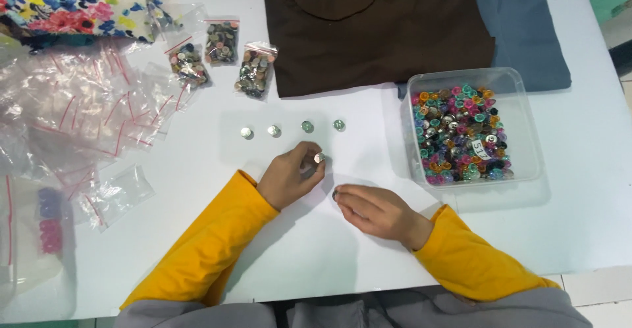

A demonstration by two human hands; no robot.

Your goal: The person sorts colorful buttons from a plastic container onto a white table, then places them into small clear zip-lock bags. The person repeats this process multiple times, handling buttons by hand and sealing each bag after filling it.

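Note:
My left hand [288,175] rests on the white table [579,190] and pinches a small silver button [319,159] at its fingertips. My right hand [378,209] lies just to its right, fingers curled around a small dark button [335,194] at the fingertips. Both arms wear yellow sleeves. Above the hands, several silver buttons [274,130] lie in a row on the table. A clear plastic box [526,130] of mixed coloured buttons stands to the right of the hands.
Three small zip bags of buttons [222,42] lie at the back left, beside a heap of empty clear zip bags [79,117]. Brown cloth [375,25] and blue cloth [526,32] lie at the back. Floral fabric [72,2] fills the far left corner.

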